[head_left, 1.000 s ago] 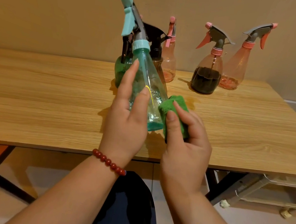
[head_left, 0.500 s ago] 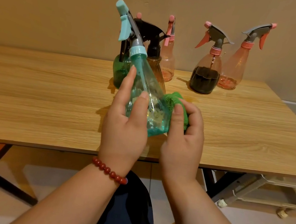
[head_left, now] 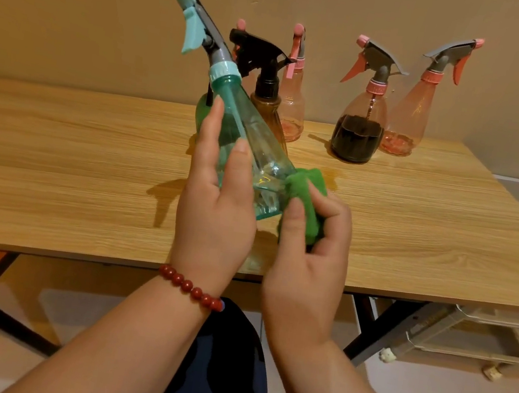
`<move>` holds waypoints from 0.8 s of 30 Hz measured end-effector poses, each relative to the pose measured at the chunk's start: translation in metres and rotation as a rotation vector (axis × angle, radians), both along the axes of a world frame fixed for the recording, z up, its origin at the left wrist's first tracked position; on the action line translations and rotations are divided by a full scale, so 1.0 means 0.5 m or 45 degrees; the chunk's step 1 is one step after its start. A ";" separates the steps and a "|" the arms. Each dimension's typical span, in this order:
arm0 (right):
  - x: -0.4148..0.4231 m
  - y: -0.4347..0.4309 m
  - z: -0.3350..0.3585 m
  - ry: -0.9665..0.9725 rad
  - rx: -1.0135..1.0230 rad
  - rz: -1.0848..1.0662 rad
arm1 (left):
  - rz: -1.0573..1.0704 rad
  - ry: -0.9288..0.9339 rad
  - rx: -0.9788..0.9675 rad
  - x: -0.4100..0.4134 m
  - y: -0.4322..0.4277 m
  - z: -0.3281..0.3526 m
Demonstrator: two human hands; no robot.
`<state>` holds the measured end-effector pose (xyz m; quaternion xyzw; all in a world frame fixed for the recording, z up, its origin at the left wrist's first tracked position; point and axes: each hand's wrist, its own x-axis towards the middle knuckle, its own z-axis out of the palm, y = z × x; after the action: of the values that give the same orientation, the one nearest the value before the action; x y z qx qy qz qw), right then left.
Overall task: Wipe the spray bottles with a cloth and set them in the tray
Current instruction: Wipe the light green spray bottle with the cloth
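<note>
Your light wood-grain surface [head_left: 54, 165] runs across the whole view, and a pale wheeled rack [head_left: 467, 331] sits on the floor below its right end. Your left hand [head_left: 214, 216] wraps round the lower body of the clear teal-tinted plastic spray bottle [head_left: 258, 149]. The bottle is held up off the surface and tilted, so its teal trigger head points up and to the left. Your right hand [head_left: 307, 271] curls round a folded green cloth [head_left: 304, 203], thumb on top, pressing it against the bottle's bottom edge. More spray bottles stand along the back of the surface:
- a green bottle [head_left: 201, 113], mostly hidden behind the held one
- an amber bottle with a black trigger [head_left: 265, 103]
- a pale pink bottle [head_left: 293, 110]
- a clear bottle holding dark liquid [head_left: 359, 130]
- a second pink bottle [head_left: 411, 118] at the far right

A red bead bracelet [head_left: 190, 287] circles your left wrist.
</note>
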<state>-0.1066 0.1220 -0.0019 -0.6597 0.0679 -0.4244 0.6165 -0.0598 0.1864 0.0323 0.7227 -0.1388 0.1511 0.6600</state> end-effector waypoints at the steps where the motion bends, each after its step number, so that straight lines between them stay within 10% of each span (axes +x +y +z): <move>1: -0.006 0.001 -0.007 -0.044 -0.153 -0.047 | -0.007 -0.010 -0.002 0.003 0.002 0.000; 12: 0.019 -0.032 0.021 -0.025 0.376 0.180 | -0.213 0.066 -0.049 -0.004 0.007 -0.003; 24: -0.008 -0.036 0.014 -0.170 -0.064 0.059 | -0.262 -0.049 -0.085 -0.012 0.008 0.011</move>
<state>-0.1105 0.1038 0.0052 -0.6466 0.0006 -0.4546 0.6126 -0.0659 0.1905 0.0376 0.6791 -0.2200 0.1010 0.6930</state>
